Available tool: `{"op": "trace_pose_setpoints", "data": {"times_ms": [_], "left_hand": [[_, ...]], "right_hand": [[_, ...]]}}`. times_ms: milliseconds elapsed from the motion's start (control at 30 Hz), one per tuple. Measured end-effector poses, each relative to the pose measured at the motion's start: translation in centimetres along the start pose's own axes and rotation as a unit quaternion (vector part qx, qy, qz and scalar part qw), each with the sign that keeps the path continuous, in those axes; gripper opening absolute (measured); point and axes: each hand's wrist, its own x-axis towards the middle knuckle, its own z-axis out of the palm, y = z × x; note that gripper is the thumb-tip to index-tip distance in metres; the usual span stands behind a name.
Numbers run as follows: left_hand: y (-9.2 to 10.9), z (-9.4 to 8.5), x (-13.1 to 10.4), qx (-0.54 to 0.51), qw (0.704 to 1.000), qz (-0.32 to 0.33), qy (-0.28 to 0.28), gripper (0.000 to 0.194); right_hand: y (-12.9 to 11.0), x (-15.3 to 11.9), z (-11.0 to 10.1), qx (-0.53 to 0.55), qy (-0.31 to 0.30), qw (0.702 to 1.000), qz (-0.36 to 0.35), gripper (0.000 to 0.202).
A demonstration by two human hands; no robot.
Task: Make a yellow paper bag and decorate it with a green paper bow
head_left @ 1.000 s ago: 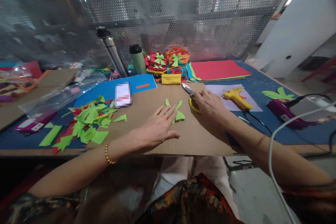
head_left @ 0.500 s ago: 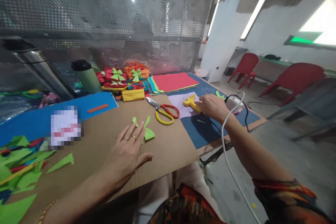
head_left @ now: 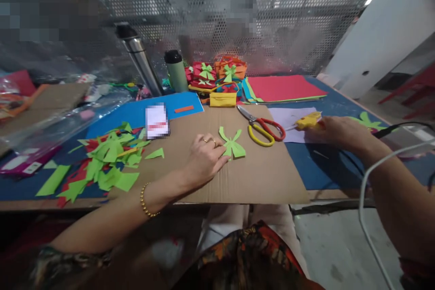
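On the brown cardboard sheet (head_left: 265, 172) lies a light green paper bow (head_left: 238, 148) with two loops and two tails. My left hand (head_left: 205, 157) is at its left edge, fingers curled and thumb closed against it; the fingertips cover that edge. At the right, my right hand (head_left: 340, 133) is wrapped round a yellow hot glue gun (head_left: 307, 121), its nozzle facing left over a pale lilac sheet (head_left: 282, 115). Between the bow and the glue gun lie scissors (head_left: 261, 129) with one red and one yellow handle.
Green paper scraps (head_left: 108, 154) are heaped at the left. Small finished paper bags (head_left: 217, 72), a green bottle (head_left: 176, 72) and a steel flask (head_left: 139, 56) stand behind. Coloured sheets (head_left: 285, 88) are stacked at the back right. A white cable (head_left: 363, 208) crosses my right forearm.
My view has turned left. My left hand, flat and spread over the bow before, has curled its fingers at the bow's left edge. My right hand stays at the glue gun.
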Motion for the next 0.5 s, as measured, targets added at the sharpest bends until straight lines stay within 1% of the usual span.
{"op": "trace_pose_setpoints", "data": {"times_ms": [133, 200, 267, 300, 333, 367, 400, 433, 500], "left_hand": [[0.2, 0.0, 0.0, -0.004, 1.000, -0.010, -0.025, 0.028], [0.2, 0.0, 0.1, -0.002, 0.999, -0.013, -0.033, 0.029], [0.4, 0.1, 0.1, 0.002, 0.999, -0.016, -0.036, 0.029], [0.4, 0.1, 0.0, 0.004, 0.999, -0.018, -0.039, 0.028], [0.5, 0.1, 0.0, 0.005, 0.999, -0.020, -0.039, 0.028], [0.6, 0.2, 0.0, 0.006, 0.999, -0.019, -0.041, 0.027], [0.7, 0.2, 0.0, 0.007, 0.999, -0.019, -0.046, 0.026], [0.7, 0.3, 0.0, 0.011, 0.999, -0.021, -0.046, 0.025], [0.7, 0.4, 0.0, 0.021, 0.998, -0.024, -0.045, 0.024]], "right_hand": [[0.9, -1.8, -0.9, 0.019, 0.062, 0.996, 0.054, 0.040], [1.6, -2.5, -1.4, 0.059, 0.102, 0.990, 0.082, 0.032], [2.4, -2.9, -1.7, 0.130, 0.133, 0.979, 0.082, 0.026], [2.8, -3.0, -1.8, 0.184, 0.137, 0.972, 0.055, 0.027], [3.0, -3.1, -1.8, 0.252, 0.135, 0.958, 0.029, 0.034], [3.1, -3.0, -1.7, 0.323, 0.134, 0.937, 0.001, 0.045], [3.0, -2.8, -1.7, 0.376, 0.153, 0.914, -0.025, 0.053], [2.7, -2.7, -1.6, 0.424, 0.153, 0.891, -0.051, 0.057], [1.5, -2.3, -1.6, 0.477, 0.103, 0.866, -0.111, 0.054]]}}
